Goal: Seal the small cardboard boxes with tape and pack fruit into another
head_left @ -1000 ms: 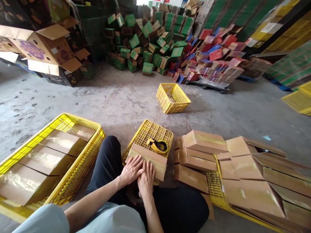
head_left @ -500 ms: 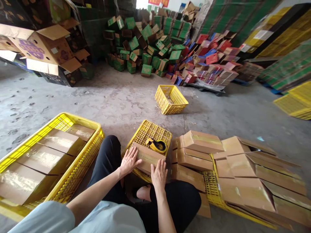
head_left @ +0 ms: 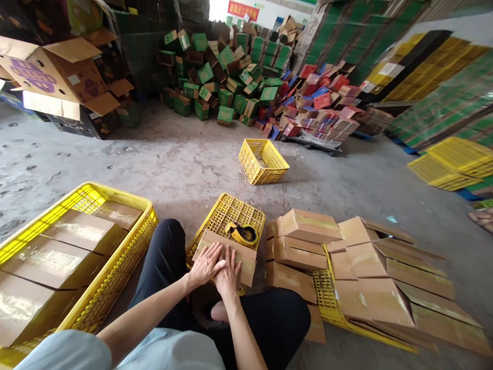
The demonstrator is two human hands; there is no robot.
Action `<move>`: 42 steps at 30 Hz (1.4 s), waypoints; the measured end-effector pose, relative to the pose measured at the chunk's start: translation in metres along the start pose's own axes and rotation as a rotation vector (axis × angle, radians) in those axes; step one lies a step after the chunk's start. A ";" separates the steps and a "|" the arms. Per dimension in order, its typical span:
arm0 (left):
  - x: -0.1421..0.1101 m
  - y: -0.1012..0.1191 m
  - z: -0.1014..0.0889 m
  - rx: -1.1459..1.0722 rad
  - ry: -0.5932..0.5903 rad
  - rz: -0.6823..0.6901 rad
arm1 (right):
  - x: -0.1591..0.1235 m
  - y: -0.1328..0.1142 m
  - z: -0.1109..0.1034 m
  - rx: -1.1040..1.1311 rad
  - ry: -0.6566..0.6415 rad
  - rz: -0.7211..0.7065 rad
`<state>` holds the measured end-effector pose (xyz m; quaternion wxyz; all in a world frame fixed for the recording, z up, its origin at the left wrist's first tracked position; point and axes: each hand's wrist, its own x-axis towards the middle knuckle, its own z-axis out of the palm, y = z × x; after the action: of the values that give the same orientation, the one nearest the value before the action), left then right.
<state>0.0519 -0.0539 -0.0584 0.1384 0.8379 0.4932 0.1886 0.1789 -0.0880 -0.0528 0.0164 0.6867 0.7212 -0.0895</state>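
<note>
In the lower middle of the frame, the left hand [head_left: 206, 265] and the right hand [head_left: 227, 274] press flat on the cardboard box [head_left: 246, 259]. Half a second earlier they are apart, near its two ends; now they meet at its middle, touching each other. The fingers of both are open and straight, not gripping. The box still lies on the upturned yellow crate [head_left: 221, 211], just beside the tape dispenser [head_left: 245, 235].

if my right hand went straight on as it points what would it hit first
Probably the tape dispenser, just beyond the box your right hand rests on, though depth is hard to judge.
</note>
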 end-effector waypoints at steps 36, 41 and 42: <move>-0.056 0.007 -0.014 0.139 0.010 0.088 | -0.060 0.015 -0.005 0.002 0.007 0.079; -0.057 0.009 -0.010 0.118 -0.017 0.077 | -0.062 0.010 0.007 0.036 0.041 0.015; -0.056 0.007 -0.011 0.116 -0.025 0.088 | -0.061 0.010 0.008 0.039 0.041 -0.018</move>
<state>0.0280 -0.1059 -0.0559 0.0871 0.8678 0.4640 0.1550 0.1910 -0.1491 -0.0528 -0.0126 0.6820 0.7257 -0.0898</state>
